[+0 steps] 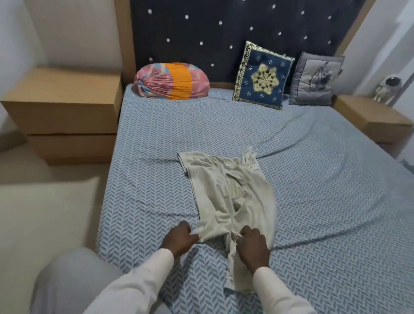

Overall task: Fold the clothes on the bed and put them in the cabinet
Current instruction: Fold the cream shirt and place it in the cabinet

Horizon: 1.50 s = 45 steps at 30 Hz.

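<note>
A pale beige garment (225,192) lies crumpled on the bed (320,188), near its front half. My left hand (180,239) pinches the garment's near left corner between thumb and curled fingers. My right hand (252,247) grips a bunched fold at the garment's near edge, fingers curled over the cloth. A strip of the same fabric hangs down under my right wrist toward me. Both arms wear white sleeves.
A pink and orange bolster (171,82), a blue patterned cushion (263,76) and a grey cushion (315,81) lean at the dark headboard. Wooden bedside units stand at the left (63,114) and right (373,118), the right one bearing a small white astronaut figure (387,91).
</note>
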Available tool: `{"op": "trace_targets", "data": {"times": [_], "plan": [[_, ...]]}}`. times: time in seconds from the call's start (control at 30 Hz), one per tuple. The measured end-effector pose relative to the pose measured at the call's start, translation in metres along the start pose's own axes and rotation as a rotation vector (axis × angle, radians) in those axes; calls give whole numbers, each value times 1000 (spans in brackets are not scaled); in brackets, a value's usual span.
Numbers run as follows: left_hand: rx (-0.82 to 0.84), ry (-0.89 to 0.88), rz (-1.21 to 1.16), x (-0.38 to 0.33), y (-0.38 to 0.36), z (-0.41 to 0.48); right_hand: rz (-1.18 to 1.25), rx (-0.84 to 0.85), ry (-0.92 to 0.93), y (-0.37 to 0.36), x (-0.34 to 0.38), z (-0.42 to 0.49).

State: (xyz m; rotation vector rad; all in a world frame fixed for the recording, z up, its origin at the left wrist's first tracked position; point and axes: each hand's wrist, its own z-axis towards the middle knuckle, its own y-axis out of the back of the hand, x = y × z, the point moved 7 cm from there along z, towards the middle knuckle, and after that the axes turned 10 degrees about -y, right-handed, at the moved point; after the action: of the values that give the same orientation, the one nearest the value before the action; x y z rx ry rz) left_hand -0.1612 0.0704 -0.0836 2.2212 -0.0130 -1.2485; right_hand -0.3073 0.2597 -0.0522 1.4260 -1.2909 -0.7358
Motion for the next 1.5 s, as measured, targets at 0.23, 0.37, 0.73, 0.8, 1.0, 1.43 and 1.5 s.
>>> {"op": "trace_targets", "data": {"times": [0.23, 0.37, 0.73, 0.8, 1.0, 1.43, 1.5], "plan": [[-88, -90, 43, -20, -16, 7, 557, 43, -31, 22, 4, -11], [-298, -130, -427, -31, 8, 4, 1037, 175, -269, 33, -11, 10], [-500, -306, -760, -8, 93, -39, 1111, -430, -769, 124, -189, 29], [-521, -254, -824, 10, 88, -40, 854, -582, -744, 132, -190, 11], [-546, -149, -699, 38, 93, -41, 372, -9, -144, 62, -114, 8], [-524, 66, -793, 68, 89, -43, 11, -235, -242, 17, -141, 4], [-484, 85, -840, 64, 83, -47, -22, -237, -227, 20, -141, 12]]}}
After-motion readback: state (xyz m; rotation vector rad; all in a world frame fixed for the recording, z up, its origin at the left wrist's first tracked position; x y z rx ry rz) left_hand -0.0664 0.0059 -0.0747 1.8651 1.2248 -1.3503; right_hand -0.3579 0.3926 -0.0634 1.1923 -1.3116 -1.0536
